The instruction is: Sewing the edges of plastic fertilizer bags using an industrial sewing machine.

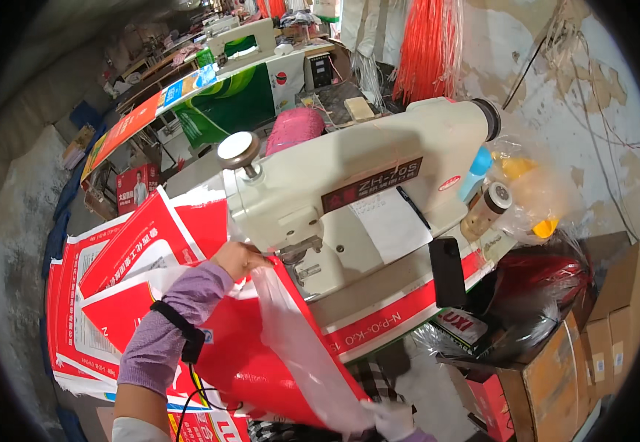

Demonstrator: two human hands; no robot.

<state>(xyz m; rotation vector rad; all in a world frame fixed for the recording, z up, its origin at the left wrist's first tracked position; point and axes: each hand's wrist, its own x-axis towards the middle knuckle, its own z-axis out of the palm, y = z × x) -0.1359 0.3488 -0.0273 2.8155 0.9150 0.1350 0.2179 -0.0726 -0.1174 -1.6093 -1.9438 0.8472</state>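
Note:
A large beige sewing machine (401, 129) stands before me, with its presser foot and needle area just right of my left hand (240, 260). That hand is closed on the upper end of a red printed sack (254, 361), beside the needle. A whitish plastic liner (290, 335) shows along the sack's edge. At the bottom of the view my right hand (392, 420), pale and partly cut off, pinches the lower end of the same edge. Between both hands the edge runs slantwise, pulled fairly straight. A black strap (180, 324) with a cable circles my left sleeve.
More red and white sacks (77, 295) lie piled at left. On the machine bed rest a written-on paper (390, 228), a pen (413, 208), a black phone (447, 272) and a lidded jar (486, 210). Cardboard boxes (556, 376) stand at right. Red strands (429, 51) hang behind.

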